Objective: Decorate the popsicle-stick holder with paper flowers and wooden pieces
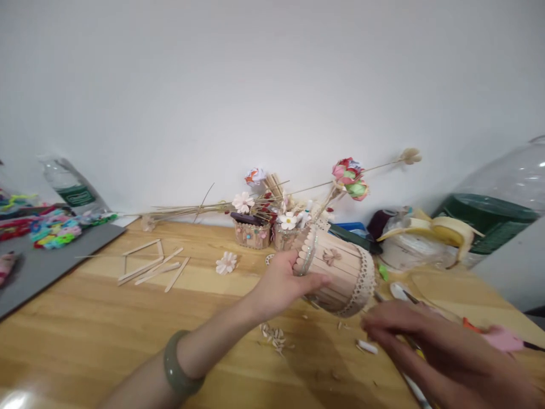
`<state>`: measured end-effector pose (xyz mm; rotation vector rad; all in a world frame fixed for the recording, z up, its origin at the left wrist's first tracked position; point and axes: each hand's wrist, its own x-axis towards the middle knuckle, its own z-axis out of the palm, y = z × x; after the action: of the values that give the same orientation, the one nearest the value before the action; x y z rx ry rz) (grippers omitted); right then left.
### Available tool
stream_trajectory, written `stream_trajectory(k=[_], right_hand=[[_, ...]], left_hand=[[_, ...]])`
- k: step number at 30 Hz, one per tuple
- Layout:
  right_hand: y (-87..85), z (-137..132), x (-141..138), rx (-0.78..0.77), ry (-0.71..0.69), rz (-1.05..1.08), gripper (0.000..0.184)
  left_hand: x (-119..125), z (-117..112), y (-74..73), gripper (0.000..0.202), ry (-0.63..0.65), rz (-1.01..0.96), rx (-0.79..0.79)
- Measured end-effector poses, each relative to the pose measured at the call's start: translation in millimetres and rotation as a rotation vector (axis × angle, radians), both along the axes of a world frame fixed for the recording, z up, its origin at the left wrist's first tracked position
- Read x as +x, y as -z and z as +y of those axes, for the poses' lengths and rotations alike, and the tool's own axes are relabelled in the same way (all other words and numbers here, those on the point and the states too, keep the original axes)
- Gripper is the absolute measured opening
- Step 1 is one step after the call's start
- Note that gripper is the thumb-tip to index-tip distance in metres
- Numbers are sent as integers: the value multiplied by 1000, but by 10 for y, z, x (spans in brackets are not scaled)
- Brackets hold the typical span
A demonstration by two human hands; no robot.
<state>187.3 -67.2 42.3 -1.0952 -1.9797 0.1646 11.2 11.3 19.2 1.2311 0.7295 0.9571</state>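
Observation:
My left hand [279, 287] is wrapped round a tilted craft-stick pot [334, 270], thumb along its side. The pot has a lace band at its lower right end, glittery trim at the other end and a small dried flower glued to its side. Flower stems stick out beyond its upper end. My right hand [443, 346], smeared by motion, is close to the lace end with its fingertips pinched together. What they hold, if anything, is too small to tell. Below the pot lie dried petals [275, 336] and a short white stick [367, 346].
Loose craft sticks [157, 264] and a pale flower [226, 263] lie left on the table. At the back stand a decorated container [252, 234] and paper flowers [349, 173]. A banana peel [447, 230], a large bottle [489, 213] and a pink glue gun [502, 338] are right.

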Motion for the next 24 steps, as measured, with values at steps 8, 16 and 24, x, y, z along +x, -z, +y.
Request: stream_trajectory(k=[8,16,24], right_hand=[[84,156,36,244,172,-42,6],[172,221,44,540,144,-211,15],[187,217,65,532,76,-176,16]], left_hand=[[74,-136,46,39,48,-21,88],[106,-229,-9,39,45,-69,96],[126,-249,25,27,66,-136,71]])
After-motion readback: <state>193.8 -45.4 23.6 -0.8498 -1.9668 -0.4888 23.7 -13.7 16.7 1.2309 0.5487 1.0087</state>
